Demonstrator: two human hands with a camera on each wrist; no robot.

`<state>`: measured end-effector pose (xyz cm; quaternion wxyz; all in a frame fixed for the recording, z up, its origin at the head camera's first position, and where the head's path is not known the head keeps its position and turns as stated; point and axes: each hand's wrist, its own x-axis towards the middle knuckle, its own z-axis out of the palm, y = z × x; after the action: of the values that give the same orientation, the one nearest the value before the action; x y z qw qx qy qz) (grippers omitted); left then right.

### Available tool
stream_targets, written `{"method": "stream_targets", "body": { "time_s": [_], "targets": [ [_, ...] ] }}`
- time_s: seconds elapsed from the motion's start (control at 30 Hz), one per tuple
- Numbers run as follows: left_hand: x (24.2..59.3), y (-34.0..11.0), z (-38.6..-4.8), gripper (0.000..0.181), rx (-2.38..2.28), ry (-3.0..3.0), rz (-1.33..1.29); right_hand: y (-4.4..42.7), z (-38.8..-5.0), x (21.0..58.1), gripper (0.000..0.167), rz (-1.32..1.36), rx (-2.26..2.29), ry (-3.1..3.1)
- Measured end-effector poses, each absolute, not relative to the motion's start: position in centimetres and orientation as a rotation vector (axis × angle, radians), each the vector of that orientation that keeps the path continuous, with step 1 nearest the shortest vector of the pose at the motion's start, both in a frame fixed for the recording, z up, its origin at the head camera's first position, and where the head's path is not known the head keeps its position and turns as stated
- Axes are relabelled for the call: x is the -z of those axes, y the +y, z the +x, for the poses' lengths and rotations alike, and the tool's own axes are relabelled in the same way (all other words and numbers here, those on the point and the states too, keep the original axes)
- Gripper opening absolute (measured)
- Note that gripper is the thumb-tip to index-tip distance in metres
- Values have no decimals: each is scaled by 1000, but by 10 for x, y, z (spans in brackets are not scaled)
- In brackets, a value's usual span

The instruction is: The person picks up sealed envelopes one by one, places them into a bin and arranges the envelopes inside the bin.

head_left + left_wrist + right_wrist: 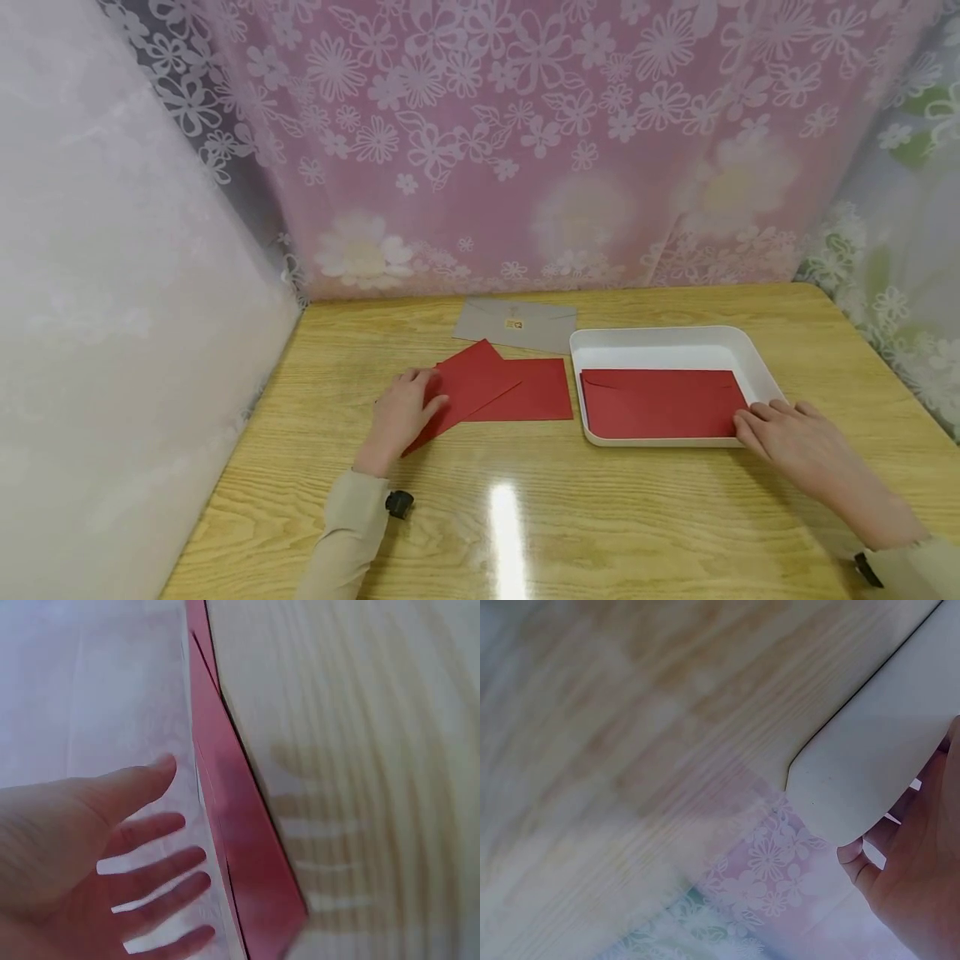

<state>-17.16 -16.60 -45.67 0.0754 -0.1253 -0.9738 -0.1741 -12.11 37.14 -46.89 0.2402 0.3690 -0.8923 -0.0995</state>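
Note:
My left hand [401,410] is at the left end of a tilted red envelope [476,379]. In the left wrist view its fingers [161,866] are spread and nearly straight, with the thumb apart from them. The tilted envelope lies across a second red envelope [536,396] on the table. My right hand [798,446] is at the front right corner of a white tray [660,357], its fingers bent over the rim. Inside the tray lies a red envelope [660,404], flap side up. The right fingertips are partly hidden behind the tray's wall [855,780].
A grey envelope [487,321] with a small sticker lies behind the red ones, near the tray's back left corner. The wooden table [600,517] ends at a pink floral curtain [465,208]. A pale sheet [135,292] hangs along the left side.

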Motion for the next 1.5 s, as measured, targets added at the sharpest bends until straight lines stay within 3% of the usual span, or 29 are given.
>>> {"method": "stream_targets", "body": {
  "time_s": [0.27, 0.4, 0.5, 0.73, 0.87, 1.3, 1.5],
  "targets": [
    [460, -188, -174, 79, 487, -3059, -180, 370, -118, 467, 77, 989, 264, -2458],
    [458, -193, -175, 81, 514, -3072, -169, 371, -118, 468, 79, 993, 282, -2470],
    [456, -193, -177, 75, 584, -3052, -161, 371, -119, 468, 81, 992, 283, -2476],
    [459, -194, -181, 35, 634, -2922, -181, 372, -120, 468, 84, 1002, 298, -2486],
    [458, -192, -182, 22, 671, -2878, -172, 372, -119, 468, 84, 1013, 313, -2484],
    [434, -179, -187, 25, 684, -2629, -257, 374, -117, 468, 76, 1014, 335, -2485],
    [421, -168, -187, 21, 580, -2539, -370, 372, -120, 469, 82, 992, 309, -2500]
  ]
}}
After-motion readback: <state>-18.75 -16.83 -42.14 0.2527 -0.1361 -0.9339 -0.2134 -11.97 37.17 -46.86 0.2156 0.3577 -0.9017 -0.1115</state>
